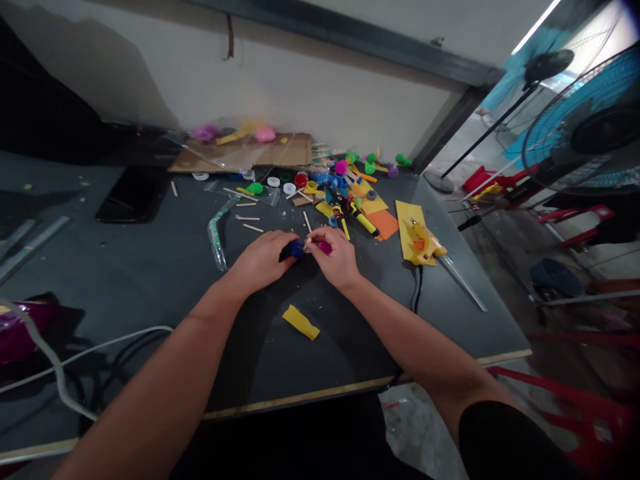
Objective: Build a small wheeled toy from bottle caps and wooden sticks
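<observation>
In the head view my left hand (267, 257) is closed around a small dark blue piece (296, 249); its exact kind is hidden by the fingers. My right hand (336, 257) meets it from the right, thumb and forefinger pinched on a tiny pale bit that I cannot make out. A magenta piece (325, 247) shows by the right hand's fingers; whether it is held there is unclear. Just beyond the hands lies a thin pale stick (307, 221). Nearer to me, a torn yellow strip (301, 323) rests on the dark table (350, 347).
Bottle caps (301, 180), sticks and balloons crowd the back, by a flat cardboard piece (280, 152). Pliers (342, 207) lie behind my right hand. A yellow glue gun (424, 243) with a clear glue stick sits at right, its cord trailing forward. A black phone (133, 195) is at left.
</observation>
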Motion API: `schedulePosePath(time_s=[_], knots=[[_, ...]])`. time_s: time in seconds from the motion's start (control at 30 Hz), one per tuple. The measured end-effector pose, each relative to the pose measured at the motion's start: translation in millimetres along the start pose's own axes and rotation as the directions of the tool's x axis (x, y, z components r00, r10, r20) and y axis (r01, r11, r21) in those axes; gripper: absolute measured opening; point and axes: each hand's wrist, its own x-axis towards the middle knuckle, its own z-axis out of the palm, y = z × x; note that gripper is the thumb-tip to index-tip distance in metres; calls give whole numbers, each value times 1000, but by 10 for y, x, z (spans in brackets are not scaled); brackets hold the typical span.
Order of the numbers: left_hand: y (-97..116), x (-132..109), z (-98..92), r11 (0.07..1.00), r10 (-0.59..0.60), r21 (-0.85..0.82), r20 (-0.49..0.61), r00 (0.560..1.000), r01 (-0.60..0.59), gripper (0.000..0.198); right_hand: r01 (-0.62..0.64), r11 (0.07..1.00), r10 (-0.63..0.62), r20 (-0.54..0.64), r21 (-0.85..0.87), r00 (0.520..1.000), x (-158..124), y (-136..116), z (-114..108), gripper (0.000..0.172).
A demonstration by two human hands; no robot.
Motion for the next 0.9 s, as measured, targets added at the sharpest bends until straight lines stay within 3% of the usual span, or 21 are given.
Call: schedulePosePath(time_s=[0.23, 0.37, 0.63, 0.9], knots=[[76, -43, -177, 1000, -16, 17, 153, 988, 13, 33, -81, 997, 82, 94, -15, 992, -104, -173, -92, 6], [166, -92, -242, 999, -4, 33, 248, 969, -4, 30, -60, 998, 61, 96, -16, 994, -239, -268, -134, 5], [260, -136, -295, 999, 1, 31, 248, 969, -9, 25, -48, 999, 49, 65, -11, 997, -314, -256, -107, 6], [119, -36, -213, 999, -32, -7, 220, 975, 35, 26, -99, 994, 96, 53, 39, 994, -237, -168, -93, 6]])
